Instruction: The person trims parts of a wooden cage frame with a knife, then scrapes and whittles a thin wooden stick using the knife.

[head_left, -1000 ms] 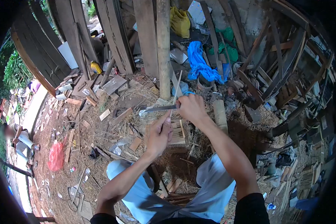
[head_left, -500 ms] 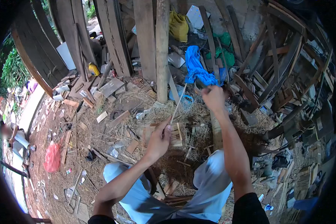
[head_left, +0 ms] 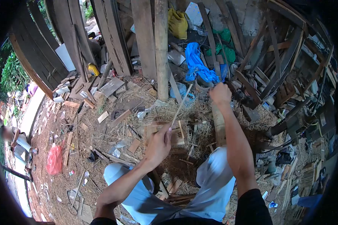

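Note:
My left hand (head_left: pixel 158 146) is closed round the lower end of a thin pale wooden strip (head_left: pixel 182 107), which slants up and to the right. To the right of the strip's upper end, my right hand (head_left: pixel 220 93) is raised and closed, clear of the strip. The knife cannot be made out; whatever my right hand holds is hidden. Beneath the strip, a small wooden block with slats (head_left: pixel 180 133) lies on the straw-covered ground in front of my knees.
A bamboo post (head_left: pixel 162 52) stands ahead, with a blue plastic sheet (head_left: pixel 195 62) to its right. Leaning boards and scrap wood line both sides. A red plastic bag (head_left: pixel 54 159) lies left, near a seated person (head_left: pixel 20 144) at the far left.
My right hand has moved right, away from the strip, and the knife seen in it earlier no longer shows. The strip has tilted further to the right in my left hand.

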The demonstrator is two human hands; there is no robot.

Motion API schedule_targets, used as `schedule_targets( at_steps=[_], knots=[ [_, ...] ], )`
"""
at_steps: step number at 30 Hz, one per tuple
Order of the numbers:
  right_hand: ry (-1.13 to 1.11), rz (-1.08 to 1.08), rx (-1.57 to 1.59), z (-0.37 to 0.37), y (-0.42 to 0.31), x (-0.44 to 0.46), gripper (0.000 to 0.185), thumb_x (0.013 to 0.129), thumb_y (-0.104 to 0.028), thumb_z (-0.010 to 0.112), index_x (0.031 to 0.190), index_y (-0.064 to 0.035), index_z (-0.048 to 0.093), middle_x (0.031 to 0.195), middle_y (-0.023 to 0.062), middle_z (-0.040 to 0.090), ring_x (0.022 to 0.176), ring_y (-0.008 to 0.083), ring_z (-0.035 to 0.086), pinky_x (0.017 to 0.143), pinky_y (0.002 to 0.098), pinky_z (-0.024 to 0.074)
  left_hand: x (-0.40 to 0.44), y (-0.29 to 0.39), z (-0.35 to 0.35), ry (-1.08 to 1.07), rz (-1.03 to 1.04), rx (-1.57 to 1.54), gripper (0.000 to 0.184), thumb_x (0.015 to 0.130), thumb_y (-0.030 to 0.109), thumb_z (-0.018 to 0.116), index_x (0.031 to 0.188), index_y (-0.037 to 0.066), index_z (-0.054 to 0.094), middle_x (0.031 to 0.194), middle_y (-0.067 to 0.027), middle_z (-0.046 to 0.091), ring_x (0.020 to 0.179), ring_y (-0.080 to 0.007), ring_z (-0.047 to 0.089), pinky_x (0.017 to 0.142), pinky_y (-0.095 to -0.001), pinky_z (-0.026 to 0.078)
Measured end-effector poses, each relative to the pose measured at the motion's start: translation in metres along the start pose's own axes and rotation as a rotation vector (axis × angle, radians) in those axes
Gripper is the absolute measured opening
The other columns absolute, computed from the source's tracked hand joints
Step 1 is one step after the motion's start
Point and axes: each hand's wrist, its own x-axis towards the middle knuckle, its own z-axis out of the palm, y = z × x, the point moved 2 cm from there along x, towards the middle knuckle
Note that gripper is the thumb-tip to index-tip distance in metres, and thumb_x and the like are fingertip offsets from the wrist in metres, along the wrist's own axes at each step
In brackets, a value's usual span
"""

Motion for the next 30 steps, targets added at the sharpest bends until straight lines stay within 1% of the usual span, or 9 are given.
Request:
schedule_targets(
  at_steps=[2, 5, 8, 12, 15, 22, 25, 28, 30],
  knots=[
    [0.020, 0.070, 0.059, -0.003, 0.001, -0.001, 0.024, 0.075, -0.022, 0.060, 0.079, -0.0002, 0.068, 0.080, 0.0223, 0.065, 0.076, 0.0364, 0.064, 0.072, 0.0434, 0.0517, 0.009, -0.009, 0.002, -0.004, -0.013, -0.042, 0.025, 0.091, 0.011, 0.047, 0.113, 0.004, 0.056, 0.060, -0.0223, 0.051, 0.054, -0.0351, 0.054, 0.054, -0.0382, 0.043],
    [-0.108, -0.233, 0.316, 0.000, -0.025, -0.018, 0.022, 0.074, -0.025, 0.061, 0.079, -0.0042, 0.069, 0.076, 0.0216, 0.064, 0.076, 0.0364, 0.063, 0.072, 0.0433, 0.0512, 0.013, -0.013, 0.010, 0.019, -0.005, -0.101, 0.027, 0.090, 0.010, 0.047, 0.116, 0.004, 0.055, 0.061, -0.0224, 0.052, 0.052, -0.0328, 0.054, 0.053, -0.0377, 0.043],
    [-0.227, -0.360, 0.192, 0.002, -0.061, -0.043, 0.022, 0.075, -0.025, 0.060, 0.078, -0.0049, 0.069, 0.076, 0.0220, 0.064, 0.074, 0.0373, 0.063, 0.071, 0.0442, 0.0507, 0.014, -0.014, 0.014, 0.038, 0.030, -0.117, 0.029, 0.090, 0.010, 0.048, 0.117, 0.004, 0.055, 0.061, -0.0214, 0.052, 0.051, -0.0290, 0.053, 0.053, -0.0367, 0.043],
    [-0.063, -0.492, 0.081, 0.012, -0.069, -0.043, 0.022, 0.074, -0.023, 0.060, 0.075, -0.0030, 0.068, 0.075, 0.0227, 0.064, 0.073, 0.0390, 0.064, 0.069, 0.0445, 0.0506, 0.013, -0.023, 0.011, 0.046, 0.068, -0.051, 0.028, 0.090, 0.010, 0.049, 0.115, 0.004, 0.057, 0.062, -0.0187, 0.053, 0.052, -0.0247, 0.050, 0.055, -0.0353, 0.042],
    [-0.121, -0.452, 0.014, 0.022, -0.061, -0.032, 0.022, 0.074, -0.022, 0.060, 0.075, -0.0007, 0.068, 0.075, 0.0232, 0.063, 0.073, 0.0383, 0.064, 0.071, 0.0447, 0.0506, 0.014, -0.025, 0.012, 0.000, 0.025, -0.114, 0.028, 0.090, 0.010, 0.049, 0.116, 0.006, 0.057, 0.064, -0.0176, 0.054, 0.053, -0.0246, 0.050, 0.056, -0.0351, 0.042],
    [0.035, 0.056, 0.028, 0.014, 0.020, 0.003, 0.026, 0.074, -0.023, 0.062, 0.074, 0.0027, 0.067, 0.077, 0.0243, 0.064, 0.079, 0.0378, 0.064, 0.070, 0.0447, 0.0519, 0.001, 0.007, -0.006, -0.198, -0.106, 0.004, 0.029, 0.093, 0.015, 0.045, 0.119, 0.010, 0.054, 0.066, -0.0159, 0.055, 0.054, -0.0210, 0.051, 0.056, -0.0351, 0.043],
    [-0.016, 0.179, 0.190, 0.007, 0.025, 0.004, 0.030, 0.073, -0.027, 0.063, 0.079, 0.0022, 0.067, 0.076, 0.0243, 0.064, 0.080, 0.0394, 0.063, 0.071, 0.0450, 0.0509, 0.012, -0.021, 0.006, -0.181, -0.121, -0.270, 0.028, 0.095, 0.018, 0.042, 0.119, 0.009, 0.053, 0.063, -0.0059, 0.052, 0.055, -0.0138, 0.049, 0.054, -0.0295, 0.041],
    [0.063, -0.229, 0.376, 0.006, -0.015, -0.011, 0.031, 0.072, -0.029, 0.063, 0.083, -0.0005, 0.068, 0.073, 0.0250, 0.062, 0.073, 0.0403, 0.062, 0.067, 0.0432, 0.0509, 0.020, -0.023, 0.007, -0.234, -0.187, -0.480, 0.028, 0.097, 0.018, 0.039, 0.120, 0.010, 0.053, 0.062, 0.0000, 0.046, 0.054, -0.0076, 0.043, 0.052, -0.0243, 0.038],
    [-0.171, -0.434, 0.273, 0.002, -0.044, -0.030, 0.029, 0.071, -0.027, 0.063, 0.082, -0.0012, 0.069, 0.068, 0.0230, 0.062, 0.070, 0.0390, 0.062, 0.065, 0.0439, 0.0510, 0.019, -0.014, 0.006, -0.266, -0.202, -0.538, 0.028, 0.098, 0.017, 0.037, 0.120, 0.010, 0.053, 0.061, 0.0036, 0.040, 0.055, -0.0040, 0.038, 0.050, -0.0211, 0.034]
  ],
)
